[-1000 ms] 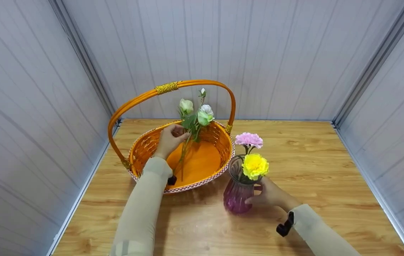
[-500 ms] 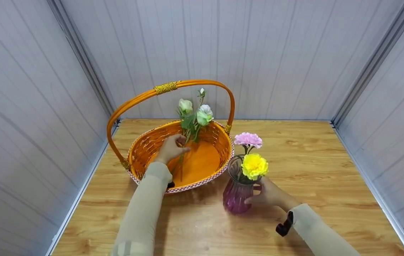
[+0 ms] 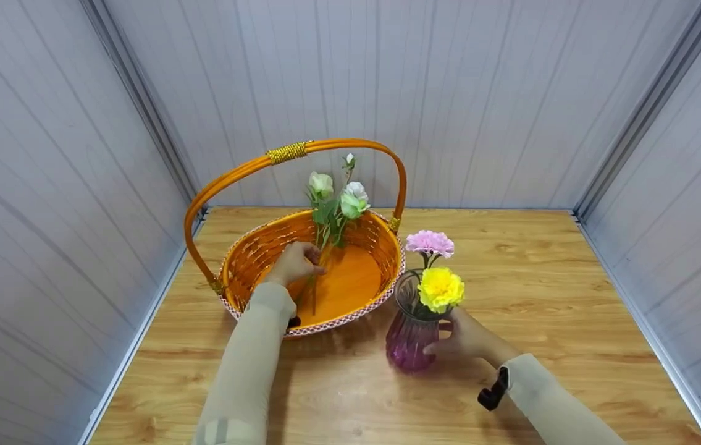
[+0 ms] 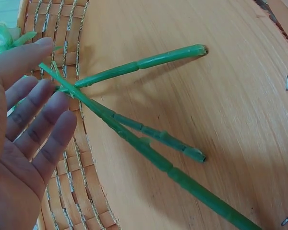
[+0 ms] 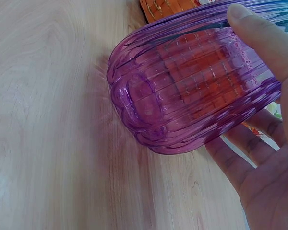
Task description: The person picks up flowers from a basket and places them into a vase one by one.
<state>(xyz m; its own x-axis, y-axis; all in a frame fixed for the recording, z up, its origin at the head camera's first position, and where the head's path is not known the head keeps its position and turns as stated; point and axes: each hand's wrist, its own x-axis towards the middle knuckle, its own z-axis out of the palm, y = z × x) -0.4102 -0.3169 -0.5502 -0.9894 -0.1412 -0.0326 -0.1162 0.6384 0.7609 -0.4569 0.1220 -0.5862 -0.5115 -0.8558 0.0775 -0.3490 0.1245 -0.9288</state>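
Observation:
White-green artificial roses (image 3: 353,201) lean on the back wall of an orange woven basket (image 3: 350,281), their green stems (image 4: 149,153) spreading over its floor. My left hand (image 3: 294,262) is inside the basket at these stems. In the left wrist view its thumb and slightly bent fingers (image 4: 50,108) stand apart, the upper stem parts passing by the fingertips. My right hand (image 3: 464,337) grips a ribbed purple glass vase (image 5: 182,86), thumb on one side and fingers on the other. A pink carnation (image 3: 430,243) and a yellow carnation (image 3: 441,288) stand in the vase.
The basket's tall arched handle (image 3: 239,172) rises over its opening, left of and above my left hand. Both basket and vase are on a wood-grain table (image 3: 541,272), with the vase close to the basket's right rim. White panel walls (image 3: 449,99) enclose the back and sides.
My left hand has moved down along the stems, lower into the basket, while the roses have stayed leaning in place. My right hand and the vase have hardly moved.

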